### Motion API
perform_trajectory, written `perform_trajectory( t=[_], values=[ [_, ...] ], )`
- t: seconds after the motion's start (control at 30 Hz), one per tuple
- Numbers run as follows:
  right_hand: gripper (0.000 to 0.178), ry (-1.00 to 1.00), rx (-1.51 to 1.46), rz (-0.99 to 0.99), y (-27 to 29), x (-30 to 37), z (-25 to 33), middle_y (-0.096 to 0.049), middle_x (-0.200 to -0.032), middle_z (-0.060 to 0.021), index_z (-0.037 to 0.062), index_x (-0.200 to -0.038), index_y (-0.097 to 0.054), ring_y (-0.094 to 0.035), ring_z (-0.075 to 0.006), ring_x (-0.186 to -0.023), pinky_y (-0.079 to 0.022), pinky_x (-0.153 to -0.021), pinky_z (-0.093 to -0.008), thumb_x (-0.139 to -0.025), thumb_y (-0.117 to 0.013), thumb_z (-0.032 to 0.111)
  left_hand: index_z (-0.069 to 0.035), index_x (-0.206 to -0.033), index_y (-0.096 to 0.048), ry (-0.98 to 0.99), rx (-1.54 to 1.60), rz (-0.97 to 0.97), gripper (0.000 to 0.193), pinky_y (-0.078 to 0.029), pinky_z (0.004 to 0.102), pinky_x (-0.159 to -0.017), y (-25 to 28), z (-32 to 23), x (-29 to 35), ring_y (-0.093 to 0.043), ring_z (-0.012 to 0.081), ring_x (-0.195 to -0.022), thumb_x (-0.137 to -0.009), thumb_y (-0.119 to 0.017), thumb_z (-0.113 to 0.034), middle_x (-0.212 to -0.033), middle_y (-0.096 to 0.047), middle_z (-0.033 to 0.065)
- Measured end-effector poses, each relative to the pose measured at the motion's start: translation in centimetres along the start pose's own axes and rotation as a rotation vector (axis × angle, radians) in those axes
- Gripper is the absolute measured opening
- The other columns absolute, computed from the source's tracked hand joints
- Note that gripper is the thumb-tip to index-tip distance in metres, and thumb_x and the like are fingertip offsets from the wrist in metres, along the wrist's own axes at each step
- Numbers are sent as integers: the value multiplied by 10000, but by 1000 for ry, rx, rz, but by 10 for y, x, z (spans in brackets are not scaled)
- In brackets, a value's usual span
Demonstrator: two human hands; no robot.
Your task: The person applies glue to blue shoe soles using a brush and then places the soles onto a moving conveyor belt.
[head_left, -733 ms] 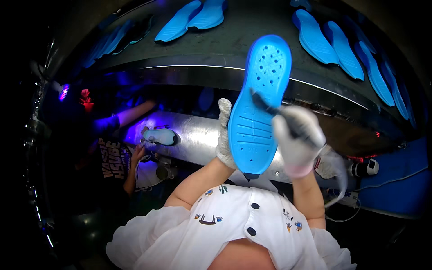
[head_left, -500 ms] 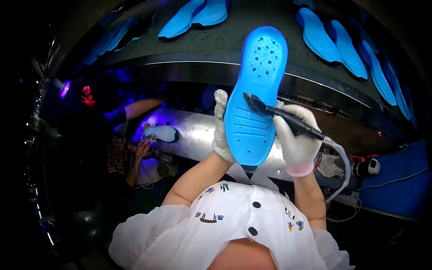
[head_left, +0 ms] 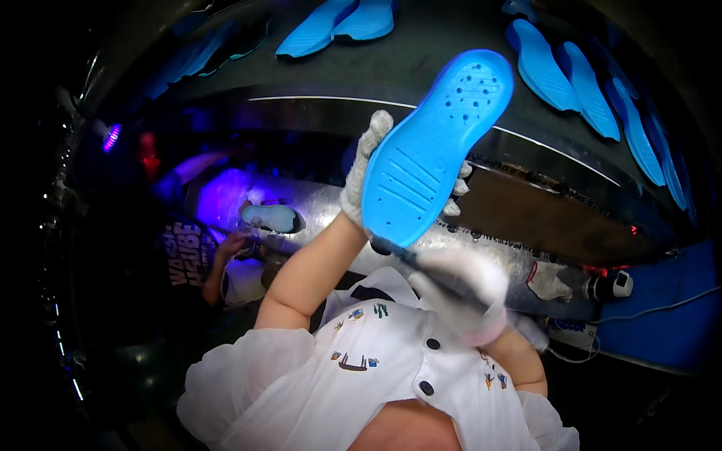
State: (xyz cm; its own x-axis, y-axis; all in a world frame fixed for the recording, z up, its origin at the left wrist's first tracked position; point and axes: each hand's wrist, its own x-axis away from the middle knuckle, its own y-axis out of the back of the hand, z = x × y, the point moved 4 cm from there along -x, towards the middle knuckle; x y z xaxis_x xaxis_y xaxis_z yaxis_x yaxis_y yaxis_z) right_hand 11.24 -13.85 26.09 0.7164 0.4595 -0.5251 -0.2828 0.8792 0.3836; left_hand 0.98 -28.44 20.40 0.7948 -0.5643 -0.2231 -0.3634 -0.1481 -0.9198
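Note:
A bright blue shoe sole (head_left: 412, 169) is held up in front of me, tilted with its holed end toward the upper right. My left hand (head_left: 365, 167), in a grey knitted glove, is closed round it from behind; the thumb lies along its left edge and fingertips show past the right edge. In my right hand (head_left: 470, 289), gloved in white and smeared by motion, is a black-handled brush (head_left: 398, 252). Its dark bristle end is at the near end of the sole. Most of the handle is blurred.
Several blue soles (head_left: 541, 68) lie on a dark curved conveyor (head_left: 444, 30) ahead. Below it runs a metal bench (head_left: 320, 203). At right are a spare glove (head_left: 550, 279), a white-and-black cylindrical object (head_left: 611, 286) and a cable. A co-worker (head_left: 180, 248) sits left by a pale sole (head_left: 271, 218).
My right hand and the brush have moved down from the sole's middle to its near end. The sole has tilted to the right, its top end swinging rightward.

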Motion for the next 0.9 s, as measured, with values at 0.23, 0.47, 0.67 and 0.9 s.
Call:
perform_trajectory(
  t=[0.23, 0.47, 0.67, 0.9],
  values=[
    [283, 186, 476, 302, 1, -6, -8, -722, -1055, -60, 120, -1041, -707, -692, -251, -797, -570, -701, -322, -763, -734, 72, -33, -1492, -430, 275, -32, -81, 852, -621, 514, -812, 3, -12, 10, -692, 416, -1024, -877, -658, -576, -1261, -597, 337],
    [221, 167, 202, 140, 1, -15, -23, -737, -1035, -124, 67, -1028, -735, -722, -285, -900, -581, -767, -341, -809, -763, 46, -70, -1051, -673, 252, -276, -237, 221, -596, 407, -871, 7, -33, 1, -697, 232, -989, -942, -653, -262, -1066, -700, 60],
    [240, 102, 137, 65, 2, -20, -20, -740, -1051, -121, 79, -1027, -733, -714, -277, -804, -572, -724, -326, -795, -763, 29, -71, -1332, -637, 162, -665, -222, 384, -460, 361, -1104, 1, -45, 5, -606, 264, -1254, -985, -580, -224, -1367, -609, 130],
    [243, 167, 328, 194, 4, -23, -10, -739, -1086, -129, 83, -1014, -744, -695, -246, -728, -547, -647, -305, -773, -752, 106, -105, -1342, -642, 264, -778, -385, 387, -481, 366, -1078, -16, -54, 7, -611, 263, -1254, -991, -583, -256, -1376, -614, 127]
  ],
)
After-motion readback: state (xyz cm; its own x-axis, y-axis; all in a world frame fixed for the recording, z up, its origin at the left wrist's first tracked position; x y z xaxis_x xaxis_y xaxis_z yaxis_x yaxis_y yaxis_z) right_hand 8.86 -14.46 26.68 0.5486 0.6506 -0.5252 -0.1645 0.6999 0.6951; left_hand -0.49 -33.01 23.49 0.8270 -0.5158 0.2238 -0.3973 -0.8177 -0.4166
